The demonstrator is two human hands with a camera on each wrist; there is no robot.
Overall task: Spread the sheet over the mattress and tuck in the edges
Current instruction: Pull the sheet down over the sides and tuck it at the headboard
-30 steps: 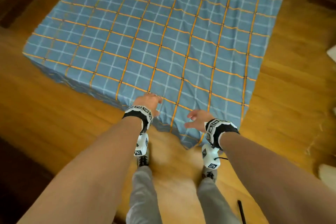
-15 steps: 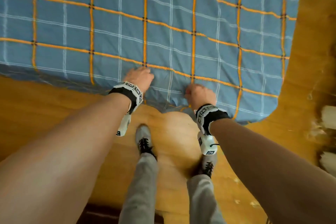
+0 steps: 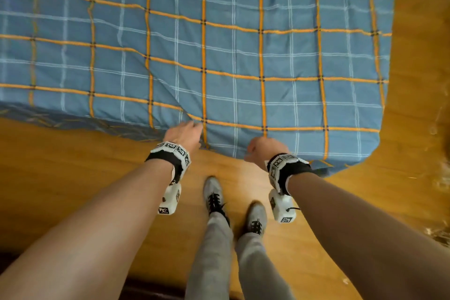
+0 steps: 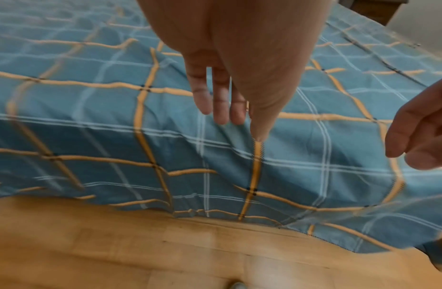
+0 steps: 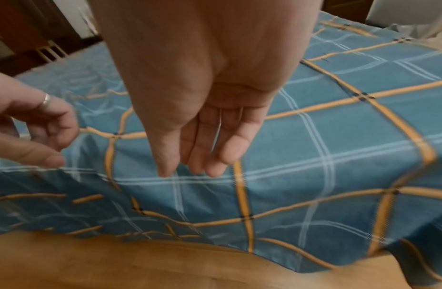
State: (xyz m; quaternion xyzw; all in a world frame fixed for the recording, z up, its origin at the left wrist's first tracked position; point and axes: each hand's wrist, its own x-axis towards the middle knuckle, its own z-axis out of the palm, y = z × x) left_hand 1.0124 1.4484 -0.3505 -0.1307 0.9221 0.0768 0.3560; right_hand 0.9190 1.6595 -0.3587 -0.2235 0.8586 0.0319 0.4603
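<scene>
A blue checked sheet (image 3: 243, 56) with orange lines covers the whole mattress, which is hidden under it. Its near edge hangs down to the wooden floor. My left hand (image 3: 187, 133) is at that near edge, and a crease in the cloth runs up to it. In the left wrist view its thumb and fingertips (image 4: 242, 127) meet on a raised fold of the sheet (image 4: 91, 136). My right hand (image 3: 263, 148) hovers a short way to the right. In the right wrist view its fingers (image 5: 210, 162) hang relaxed just above the sheet (image 5: 314, 156) and hold nothing.
Wooden floor (image 3: 73, 178) lies in front of the bed, with my grey shoes (image 3: 214, 192) close to the edge. The sheet's near right corner (image 3: 365, 153) droops onto the floor. Dark furniture (image 5: 29, 29) stands beyond the far side.
Both hands have drawn back from lying on the sheet's top to its near edge. A new crease now leads to the left hand. The view has come closer to the bed.
</scene>
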